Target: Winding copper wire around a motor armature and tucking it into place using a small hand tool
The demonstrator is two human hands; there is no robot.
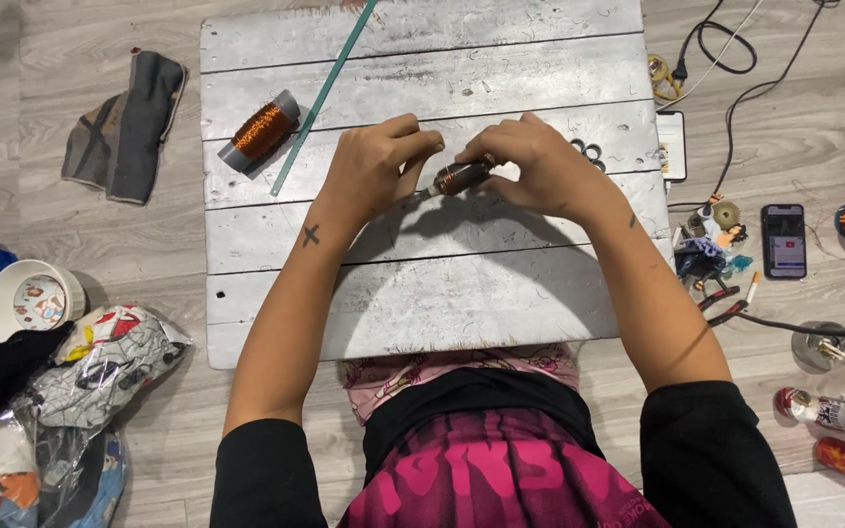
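Both hands working at table [422,303] centre: right hand [540,166] clamping copper-wound armature [462,177], left hand [374,168] fingers pinching its shaft at 9 o'clock; best keeping grip steady, winding taut.

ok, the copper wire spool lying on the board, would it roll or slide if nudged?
The spool lies on its side, a cylinder, so it would probably roll across its axis. The green strip runs close beside it and might stop it that way. It is packed with copper wire, so likely heavy for its size. The board looks flat.
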